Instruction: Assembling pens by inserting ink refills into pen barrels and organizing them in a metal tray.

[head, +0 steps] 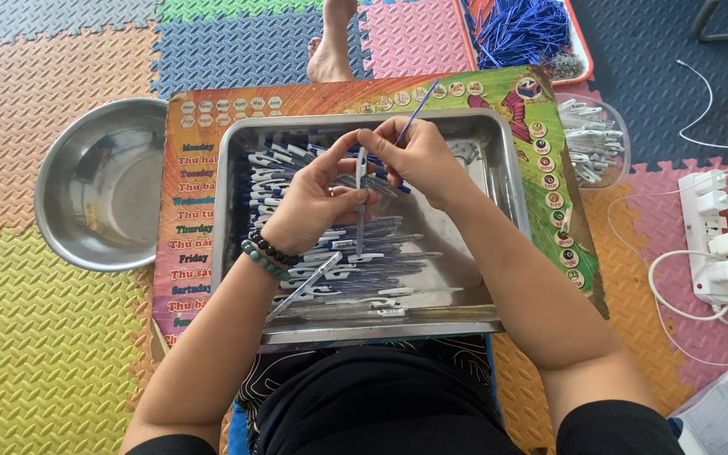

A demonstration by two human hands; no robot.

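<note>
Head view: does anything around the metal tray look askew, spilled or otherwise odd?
Mostly orderly. The pens in the metal tray lie in rough rows, but one pen lies diagonally across them near the left wrist. Nothing looks spilled. The left hand holds a pen barrel upright; the right hand holds a thin blue refill.

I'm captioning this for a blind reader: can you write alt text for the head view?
Seen from above, a person's left hand holds a clear pen barrel upright while the right hand feeds a thin blue refill toward its top, over a rectangular steel tray of assembled blue-and-white pens. A round steel bowl sits left.
</note>
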